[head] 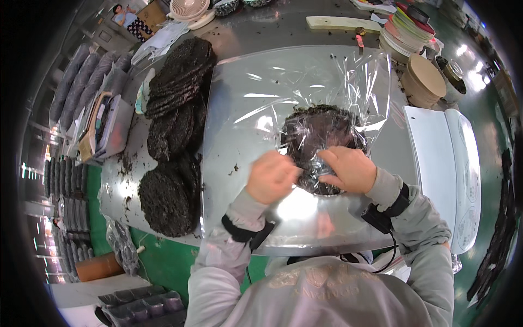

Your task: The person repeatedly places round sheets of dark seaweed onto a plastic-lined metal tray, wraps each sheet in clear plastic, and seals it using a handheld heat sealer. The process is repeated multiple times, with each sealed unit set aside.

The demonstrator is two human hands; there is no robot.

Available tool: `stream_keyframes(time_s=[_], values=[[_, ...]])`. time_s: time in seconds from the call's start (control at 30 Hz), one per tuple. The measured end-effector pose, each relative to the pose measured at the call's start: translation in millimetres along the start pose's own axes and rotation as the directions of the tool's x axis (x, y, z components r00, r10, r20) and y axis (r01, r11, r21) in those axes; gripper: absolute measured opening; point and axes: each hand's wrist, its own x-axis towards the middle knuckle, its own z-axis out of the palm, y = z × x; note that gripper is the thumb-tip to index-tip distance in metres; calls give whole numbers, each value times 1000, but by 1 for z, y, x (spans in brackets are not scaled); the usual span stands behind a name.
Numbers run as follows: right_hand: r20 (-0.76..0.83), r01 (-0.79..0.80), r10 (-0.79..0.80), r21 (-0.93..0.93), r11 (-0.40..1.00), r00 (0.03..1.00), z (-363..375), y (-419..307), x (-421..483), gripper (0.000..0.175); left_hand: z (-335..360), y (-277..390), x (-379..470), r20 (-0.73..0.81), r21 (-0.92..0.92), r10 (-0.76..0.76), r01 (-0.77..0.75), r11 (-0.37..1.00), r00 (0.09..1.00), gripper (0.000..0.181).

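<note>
A dark, crinkled round cake (314, 135), which looks like dried seaweed, lies on a metal-topped work surface in front of me. Clear plastic film (372, 94) covers it and spreads in creases past its far and right edges. My right hand (349, 169) is over the cake's near right part, with thumb and fingers on a bunched fold of the film. Blurred by motion, my left hand (271, 178) is curled at the cake's near left edge. Whether it pinches film cannot be made out.
Stacks of similar dark cakes (165, 200) stand left of the work surface. To the right are white printed sheets or bags (466, 184), a round tan container (423, 77) and stacked coloured lids (408, 30). A plastic bin (116, 126) and a fan (190, 10) sit farther off. A person (128, 20) is in the background.
</note>
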Motion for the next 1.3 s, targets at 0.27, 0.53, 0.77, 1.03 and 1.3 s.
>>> stream_keyframes(time_s=[0.27, 0.53, 0.77, 1.03, 1.3], values=[[294, -127, 107, 51, 991, 950, -18, -9, 3, 42, 34, -41, 50, -54, -743, -487, 291, 602, 872, 31], [-341, 111, 728, 932, 346, 594, -30, 64, -39, 46, 23, -32, 57, 5, 28, -65, 65, 998, 998, 31], [-137, 228, -219, 55, 972, 966, -22, 24, -2, 57, 27, -15, 70, -169, -274, -272, 220, 936, 947, 32], [-632, 196, 85, 361, 912, 770, -21, 16, 17, 55, 10, -18, 66, 360, 87, 151, -194, 977, 921, 30], [-223, 90, -79, 39, 995, 972, -3, 11, 12, 21, 28, -22, 60, 183, 47, 135, -146, 988, 974, 49]])
